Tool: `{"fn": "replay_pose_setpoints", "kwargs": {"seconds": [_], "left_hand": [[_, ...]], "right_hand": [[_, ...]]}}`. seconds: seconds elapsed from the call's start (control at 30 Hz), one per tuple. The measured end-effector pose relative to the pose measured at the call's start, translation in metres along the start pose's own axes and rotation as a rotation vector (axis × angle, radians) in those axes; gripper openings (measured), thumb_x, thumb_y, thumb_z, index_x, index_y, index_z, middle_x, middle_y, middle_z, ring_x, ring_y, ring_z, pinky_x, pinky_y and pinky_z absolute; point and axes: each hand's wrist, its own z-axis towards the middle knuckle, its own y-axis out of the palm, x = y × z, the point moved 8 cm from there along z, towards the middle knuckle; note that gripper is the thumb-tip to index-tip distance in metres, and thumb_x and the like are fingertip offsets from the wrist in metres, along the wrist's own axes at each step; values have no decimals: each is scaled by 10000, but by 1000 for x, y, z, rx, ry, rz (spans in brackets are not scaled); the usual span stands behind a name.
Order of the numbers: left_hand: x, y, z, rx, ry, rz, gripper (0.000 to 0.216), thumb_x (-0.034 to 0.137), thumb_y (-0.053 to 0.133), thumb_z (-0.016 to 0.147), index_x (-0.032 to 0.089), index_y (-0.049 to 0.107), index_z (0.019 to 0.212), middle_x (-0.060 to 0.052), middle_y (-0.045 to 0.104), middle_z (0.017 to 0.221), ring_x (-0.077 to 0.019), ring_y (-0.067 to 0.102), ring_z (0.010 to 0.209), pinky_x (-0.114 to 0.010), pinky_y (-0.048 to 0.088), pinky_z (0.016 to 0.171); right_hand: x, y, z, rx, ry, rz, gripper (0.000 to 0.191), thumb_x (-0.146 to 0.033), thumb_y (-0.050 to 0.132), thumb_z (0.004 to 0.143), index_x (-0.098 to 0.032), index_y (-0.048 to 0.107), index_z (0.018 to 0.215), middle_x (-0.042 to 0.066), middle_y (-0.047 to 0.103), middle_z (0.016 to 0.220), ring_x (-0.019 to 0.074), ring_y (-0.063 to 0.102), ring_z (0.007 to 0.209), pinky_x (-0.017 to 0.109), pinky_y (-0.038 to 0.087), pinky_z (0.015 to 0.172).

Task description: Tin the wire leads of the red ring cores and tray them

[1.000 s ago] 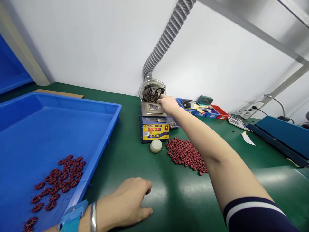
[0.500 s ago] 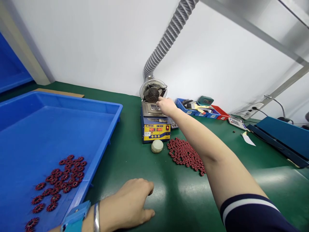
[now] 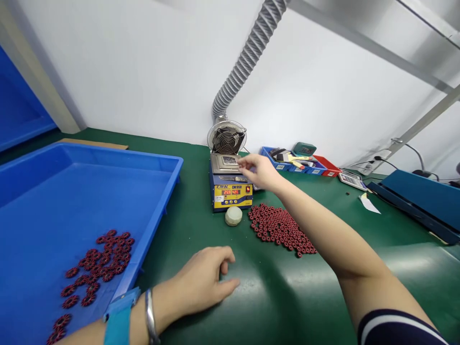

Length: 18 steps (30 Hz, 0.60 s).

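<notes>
My right hand (image 3: pixel 260 171) reaches out over the right edge of the blue and yellow solder pot (image 3: pixel 230 188), its fingers pinched together on something too small to name. My left hand (image 3: pixel 201 280) rests on the green mat near me, fingers loosely curled, nothing visible in it. A pile of red and black wound coils (image 3: pixel 280 229) lies on the mat under my right forearm. Several more such coils (image 3: pixel 97 266) sit in the big blue tray (image 3: pixel 158 191) at my left. A round pale puck (image 3: pixel 233 216) lies in front of the pot.
A small fan with a grey ribbed exhaust hose (image 3: pixel 244 62) stands behind the pot. Blue and red small bins (image 3: pixel 302 165) hold tools at the back right. A calculator (image 3: pixel 350 181), a white paper scrap (image 3: pixel 366 203) and a blue flat device (image 3: pixel 420 201) lie at the right.
My right hand has drawn back from the fan grille towards me, now over the pot's right edge. My left hand has shifted slightly and my view has moved a little.
</notes>
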Motion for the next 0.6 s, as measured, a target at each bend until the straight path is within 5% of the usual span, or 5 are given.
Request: {"fn": "replay_pose_setpoints", "kwargs": {"seconds": [0.2,0.37,0.6], "left_hand": [[1,-16,4,177,-82,-638,319,341,685,687,135,542,884,18,544,715,-89,471,577,-220,394,550],[8,-14,-6,179,-55,-839,284,370,703,706,136,566,791,35,544,641,-69,464,529,-193,389,508],[26,-11,-10,163,-35,-775,242,355,700,724,142,586,707,42,545,601,-69,466,522,-191,396,519]], "right_hand": [[-54,17,-104,28,66,517,144,-240,626,779,-147,638,888,31,650,779,118,583,669,264,484,643],[-92,12,-158,236,-107,306,96,-188,577,800,-170,601,890,25,620,763,129,572,671,291,444,643],[-111,8,-182,353,-189,182,153,-143,526,832,-189,563,973,29,639,802,136,590,716,295,423,654]]}}
